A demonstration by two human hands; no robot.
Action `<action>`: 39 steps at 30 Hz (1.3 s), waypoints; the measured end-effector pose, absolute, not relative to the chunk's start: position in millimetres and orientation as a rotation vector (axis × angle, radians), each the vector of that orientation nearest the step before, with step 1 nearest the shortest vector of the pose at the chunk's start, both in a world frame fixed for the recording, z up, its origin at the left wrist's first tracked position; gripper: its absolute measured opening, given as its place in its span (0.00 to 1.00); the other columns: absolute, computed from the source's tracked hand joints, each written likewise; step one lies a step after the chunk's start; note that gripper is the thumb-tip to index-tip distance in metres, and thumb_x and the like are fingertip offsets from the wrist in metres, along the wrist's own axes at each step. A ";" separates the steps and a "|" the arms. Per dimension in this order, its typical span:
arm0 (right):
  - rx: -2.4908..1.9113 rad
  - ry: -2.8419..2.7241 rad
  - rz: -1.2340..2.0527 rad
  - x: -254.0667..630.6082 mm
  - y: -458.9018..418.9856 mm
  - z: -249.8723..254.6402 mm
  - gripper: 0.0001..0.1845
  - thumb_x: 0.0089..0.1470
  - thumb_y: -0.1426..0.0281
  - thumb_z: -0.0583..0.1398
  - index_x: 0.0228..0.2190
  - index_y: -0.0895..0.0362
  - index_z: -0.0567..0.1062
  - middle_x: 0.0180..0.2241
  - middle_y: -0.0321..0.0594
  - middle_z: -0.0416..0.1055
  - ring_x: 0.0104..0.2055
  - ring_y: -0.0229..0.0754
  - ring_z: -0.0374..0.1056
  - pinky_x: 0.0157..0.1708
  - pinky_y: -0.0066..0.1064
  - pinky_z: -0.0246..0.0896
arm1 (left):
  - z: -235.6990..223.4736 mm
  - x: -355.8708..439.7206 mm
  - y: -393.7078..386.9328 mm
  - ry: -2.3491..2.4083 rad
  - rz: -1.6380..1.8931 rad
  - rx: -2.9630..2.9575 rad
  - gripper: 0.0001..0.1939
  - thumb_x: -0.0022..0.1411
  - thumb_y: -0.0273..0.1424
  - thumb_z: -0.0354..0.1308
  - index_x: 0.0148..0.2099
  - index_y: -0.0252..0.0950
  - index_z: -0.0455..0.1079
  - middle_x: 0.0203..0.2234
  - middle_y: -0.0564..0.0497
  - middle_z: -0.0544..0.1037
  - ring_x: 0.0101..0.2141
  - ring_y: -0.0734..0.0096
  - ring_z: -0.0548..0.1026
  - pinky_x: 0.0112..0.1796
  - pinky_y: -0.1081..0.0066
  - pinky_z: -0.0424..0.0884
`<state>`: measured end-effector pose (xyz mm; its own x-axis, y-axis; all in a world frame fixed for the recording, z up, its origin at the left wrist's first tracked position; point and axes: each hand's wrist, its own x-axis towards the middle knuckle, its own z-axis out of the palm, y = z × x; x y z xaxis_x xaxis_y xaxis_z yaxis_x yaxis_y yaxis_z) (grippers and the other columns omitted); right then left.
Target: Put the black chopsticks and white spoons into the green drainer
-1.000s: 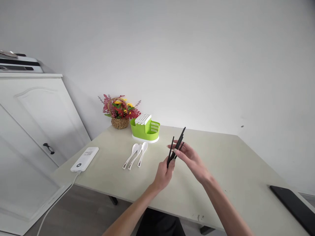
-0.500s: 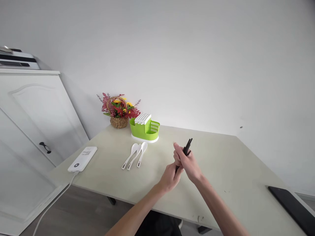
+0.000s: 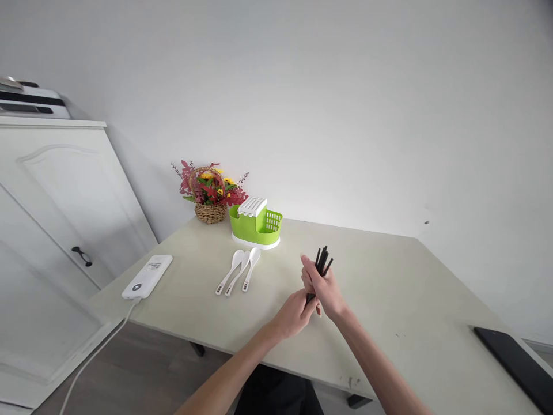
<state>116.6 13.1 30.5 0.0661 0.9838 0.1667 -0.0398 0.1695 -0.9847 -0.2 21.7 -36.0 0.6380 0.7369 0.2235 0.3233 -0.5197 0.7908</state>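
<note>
A bundle of black chopsticks [image 3: 322,260] stands nearly upright above the middle of the pale table [image 3: 406,300]. My right hand [image 3: 325,286] is wrapped round the bundle's middle. My left hand [image 3: 295,313] is closed on the lower ends, just below the right hand. Three white spoons [image 3: 239,270] lie side by side on the table to the left of my hands. Behind the spoons sits a green cutlery holder [image 3: 256,224] with a white slotted top.
A basket of red and yellow flowers [image 3: 210,195] stands at the back left by the wall. A white power bank [image 3: 147,276] with a cable lies near the left edge. A black phone [image 3: 514,363] is at the right front corner. A white cabinet [image 3: 56,219] stands left.
The chopsticks were fanned out and tilted; both hands have gathered them into a tight, more upright bundle and lowered them slightly toward the table.
</note>
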 end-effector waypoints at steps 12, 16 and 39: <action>-1.246 -1.214 1.069 115.8 27.1 10.5 0.34 0.62 0.40 0.53 0.17 0.50 0.56 0.15 0.27 0.48 0.18 0.33 0.48 0.20 0.29 0.48 | -46.3 -1.8 22.9 0.809 0.724 2.112 0.24 0.78 0.37 0.38 0.34 0.37 0.71 0.34 0.48 0.81 0.37 0.66 0.78 0.43 0.69 0.71; -1.424 -1.241 0.929 127.2 39.8 9.6 0.32 0.65 0.43 0.52 0.19 0.53 0.66 0.18 0.32 0.62 0.24 0.37 0.63 0.28 0.29 0.60 | -50.0 -0.7 17.8 0.878 0.729 2.064 0.22 0.79 0.40 0.37 0.38 0.38 0.67 0.27 0.52 0.80 0.30 0.68 0.77 0.38 0.70 0.70; -2.292 -1.484 0.569 111.4 80.6 -36.3 0.22 0.66 0.60 0.63 0.57 0.56 0.73 0.56 0.46 0.72 0.52 0.48 0.73 0.50 0.47 0.72 | -23.1 8.5 -13.4 1.803 0.116 2.452 0.15 0.76 0.32 0.48 0.53 0.27 0.70 0.38 0.35 0.79 0.39 0.48 0.82 0.38 0.60 0.75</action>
<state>111.4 80.6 -36.3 0.3705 0.9180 -0.1412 0.7775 -0.3897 -0.4935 8.5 -13.4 -23.1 0.2977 0.9547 0.0047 0.9474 -0.2960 0.1218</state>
